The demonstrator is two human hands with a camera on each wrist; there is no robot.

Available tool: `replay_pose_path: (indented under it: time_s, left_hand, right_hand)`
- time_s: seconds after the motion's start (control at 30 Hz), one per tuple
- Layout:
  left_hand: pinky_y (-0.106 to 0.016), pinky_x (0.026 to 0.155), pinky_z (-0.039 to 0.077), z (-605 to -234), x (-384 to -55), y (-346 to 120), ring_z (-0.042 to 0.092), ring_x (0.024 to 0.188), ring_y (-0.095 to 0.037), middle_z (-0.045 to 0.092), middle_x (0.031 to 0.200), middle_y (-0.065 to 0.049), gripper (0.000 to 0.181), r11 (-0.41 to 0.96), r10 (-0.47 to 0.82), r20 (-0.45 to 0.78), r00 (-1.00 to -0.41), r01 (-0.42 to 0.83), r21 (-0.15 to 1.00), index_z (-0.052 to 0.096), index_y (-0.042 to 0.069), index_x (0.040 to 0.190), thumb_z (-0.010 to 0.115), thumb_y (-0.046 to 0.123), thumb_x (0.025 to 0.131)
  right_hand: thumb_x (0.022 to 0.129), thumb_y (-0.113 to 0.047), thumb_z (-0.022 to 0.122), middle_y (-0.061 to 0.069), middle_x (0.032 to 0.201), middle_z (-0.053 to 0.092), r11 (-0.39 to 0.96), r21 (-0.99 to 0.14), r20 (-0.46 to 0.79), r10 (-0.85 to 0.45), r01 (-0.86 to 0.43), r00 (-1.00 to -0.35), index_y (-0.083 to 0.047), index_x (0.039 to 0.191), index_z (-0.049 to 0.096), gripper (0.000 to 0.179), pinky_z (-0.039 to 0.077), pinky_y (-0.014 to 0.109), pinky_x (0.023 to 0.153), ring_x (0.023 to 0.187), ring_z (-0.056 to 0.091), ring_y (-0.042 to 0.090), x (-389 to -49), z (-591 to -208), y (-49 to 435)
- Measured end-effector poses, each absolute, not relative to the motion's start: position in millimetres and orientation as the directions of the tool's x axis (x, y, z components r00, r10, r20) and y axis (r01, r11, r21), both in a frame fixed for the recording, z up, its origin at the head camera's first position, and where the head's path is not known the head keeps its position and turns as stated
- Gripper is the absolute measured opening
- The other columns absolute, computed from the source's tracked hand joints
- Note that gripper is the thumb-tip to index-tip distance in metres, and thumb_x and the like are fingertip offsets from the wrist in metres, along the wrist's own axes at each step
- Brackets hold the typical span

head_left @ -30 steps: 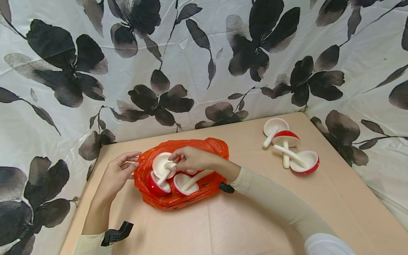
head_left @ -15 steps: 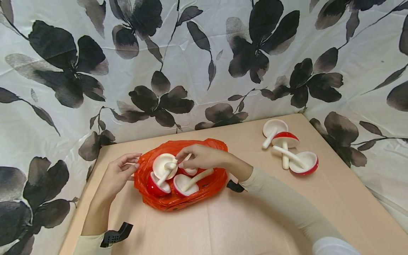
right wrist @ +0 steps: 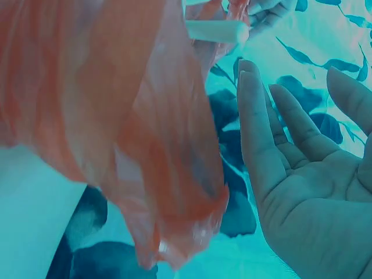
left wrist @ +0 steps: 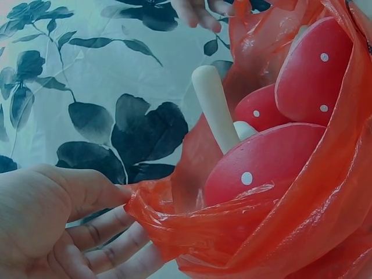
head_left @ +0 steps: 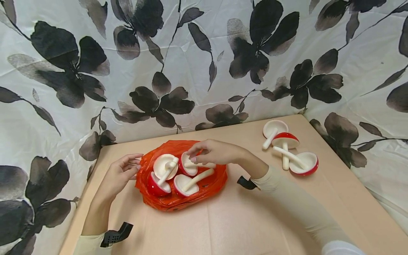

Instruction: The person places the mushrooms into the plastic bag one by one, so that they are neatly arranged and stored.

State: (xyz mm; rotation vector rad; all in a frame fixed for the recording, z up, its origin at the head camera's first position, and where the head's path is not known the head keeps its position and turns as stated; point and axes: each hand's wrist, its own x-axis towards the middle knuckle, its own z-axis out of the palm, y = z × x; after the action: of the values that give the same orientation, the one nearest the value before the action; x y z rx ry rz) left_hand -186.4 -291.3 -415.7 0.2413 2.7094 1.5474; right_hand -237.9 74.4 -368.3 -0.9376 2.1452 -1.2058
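Observation:
An orange-red plastic bag [head_left: 178, 205] lies on the table with its mouth spread upward. In it are several toy mushrooms with red, white-dotted caps; one mushroom [head_left: 185, 185] at the front has its pale stem slanting up to the right. My left hand [head_left: 119, 174] pinches the bag's left rim; in the left wrist view its thumb [left wrist: 96, 189] lies on the plastic with the fingers behind. Over the right part of the bag hovers my right hand [head_left: 220, 152], holding nothing. The right wrist view shows its fingers [right wrist: 256, 128] loosely extended beside the bag.
Three more mushrooms lie grouped at the table's back right, among them an upright-facing white-gilled one [head_left: 275, 128] and a tilted one [head_left: 307, 164]. A floral cloth [head_left: 204, 60] hangs behind the table [head_left: 242, 219].
My right hand has let go near the mushroom stems and drawn back to the right, uncovering a mushroom at the bag's back. My left hand stays at the rim.

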Motion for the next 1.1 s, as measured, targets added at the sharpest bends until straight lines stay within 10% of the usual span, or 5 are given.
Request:
replay_pose_path:
  time_s: [1.1]
  left_hand:
    - [-0.029, 0.076, 0.062, -414.9, -184.7, -289.3, 0.068, 0.099, -0.018, 0.062, 0.125, -0.021, 0.041, 0.490, 0.145, 0.050, -0.988, 0.116, 0.864, 0.054, 0.005, 0.142, 0.056, 0.006, 0.101]
  right_hand:
    - [0.099, -0.024, 0.066, 0.011, 0.139, 0.062, 0.367, -0.904, -0.108, -0.689, -0.217, -0.717, -0.010, 0.137, 0.062, 0.040, 0.052, 0.046, 0.103, 0.124, 0.060, 0.024, -244.2, -359.5, 157.6]
